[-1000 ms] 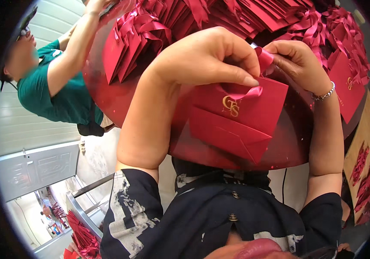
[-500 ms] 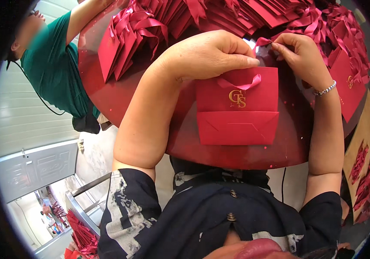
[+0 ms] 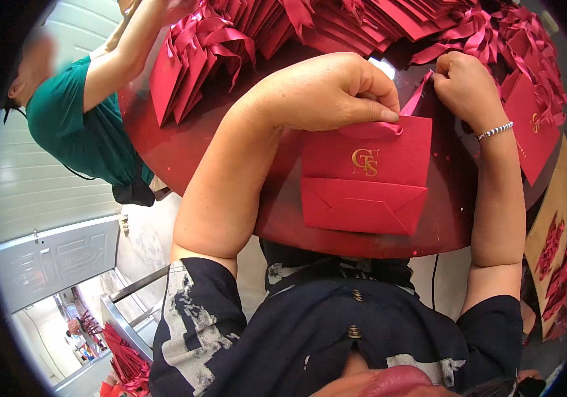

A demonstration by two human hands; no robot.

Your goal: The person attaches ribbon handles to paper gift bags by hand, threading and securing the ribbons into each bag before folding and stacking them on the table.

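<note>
A small red paper gift bag with a gold printed mark lies flat in front of me on the dark red round table. My left hand is closed on the bag's top edge, thumb over the ribbon handle. From that edge a red ribbon stretches up and right to my right hand, whose fingers are pinched round its end. The palm sides of both hands are hidden.
Stacks of red bags line the table's far side, with a ribbon-covered pile at the right. A person in green works at the left. More red bags sit at lower left. A wooden board stands at the right.
My right hand has drawn the ribbon taut, up and to the right. The bag has shifted slightly toward me and tilted, with my left hand moving along. The other person's arm has moved.
</note>
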